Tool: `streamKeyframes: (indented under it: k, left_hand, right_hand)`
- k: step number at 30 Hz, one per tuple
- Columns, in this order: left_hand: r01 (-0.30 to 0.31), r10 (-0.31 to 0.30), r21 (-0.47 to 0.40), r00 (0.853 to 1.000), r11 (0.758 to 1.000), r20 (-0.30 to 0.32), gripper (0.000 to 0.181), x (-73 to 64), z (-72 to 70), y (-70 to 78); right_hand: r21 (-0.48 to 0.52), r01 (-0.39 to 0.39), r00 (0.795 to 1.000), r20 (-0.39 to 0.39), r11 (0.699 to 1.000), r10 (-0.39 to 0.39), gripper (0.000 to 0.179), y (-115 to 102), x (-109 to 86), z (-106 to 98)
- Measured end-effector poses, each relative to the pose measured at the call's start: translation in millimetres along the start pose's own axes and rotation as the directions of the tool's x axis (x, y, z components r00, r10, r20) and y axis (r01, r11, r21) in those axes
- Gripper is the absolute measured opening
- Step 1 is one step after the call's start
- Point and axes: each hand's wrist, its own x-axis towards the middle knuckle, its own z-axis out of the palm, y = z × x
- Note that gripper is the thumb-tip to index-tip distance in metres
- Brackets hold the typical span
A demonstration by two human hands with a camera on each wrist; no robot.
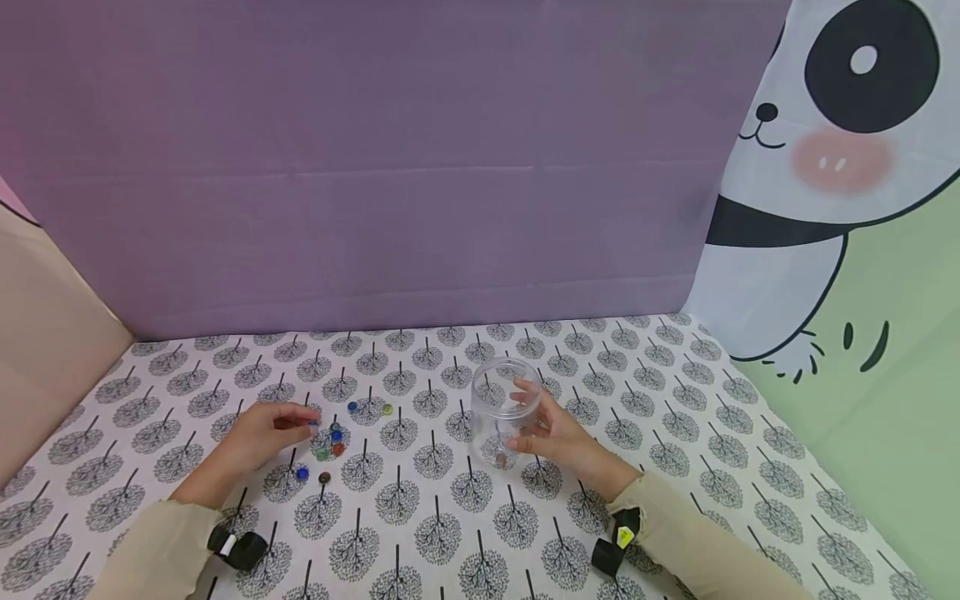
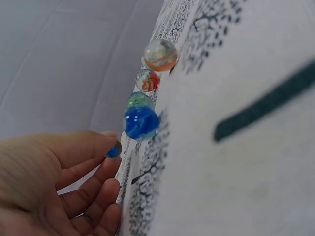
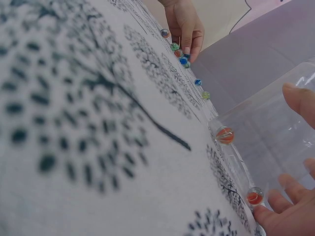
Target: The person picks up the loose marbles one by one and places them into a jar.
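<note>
My left hand [image 1: 262,433] pinches a small blue marble [image 2: 113,149] between thumb and index finger, just above the cloth. Close beside it lies a loose cluster of glass marbles: a blue one [image 2: 141,123], a green one [image 2: 140,101], a red-swirled one [image 2: 147,80] and an orange-streaked one [image 2: 161,55]. To the right, a clear, wide-mouthed jar [image 1: 491,429] stands upright on the cloth. My right hand [image 1: 558,437] grips it from the right side, thumb in front and fingers behind. Orange-swirled glass [image 3: 225,135] shows low at the jar's base.
A white cloth [image 1: 435,533] printed with dark trees covers the table. Apart from the cluster lie a blue marble [image 1: 352,407], a yellow-green marble [image 1: 387,409] and a dark reddish marble [image 1: 324,477]. A purple backdrop [image 1: 412,208] closes off the far side.
</note>
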Motion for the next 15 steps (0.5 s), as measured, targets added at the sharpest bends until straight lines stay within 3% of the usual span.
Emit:
streamKeyframes:
  k: [6, 15]
  left_hand:
    - [0.03, -0.03, -0.005, 0.999, 1.0, -0.018, 0.032, -1.8, -5.5, 8.4]
    - [-0.022, 0.023, 0.02, 0.998, 1.0, -0.058, 0.033, -1.9, -8.1, 22.0]
  right_hand:
    - [-0.02, 0.0, 1.0, -0.008, 1.0, 0.0, 0.092, -2, 0.1, 1]
    - [0.005, 0.006, 1.0, 0.0, 1.0, -0.006, 0.095, -1, -0.1, 1]
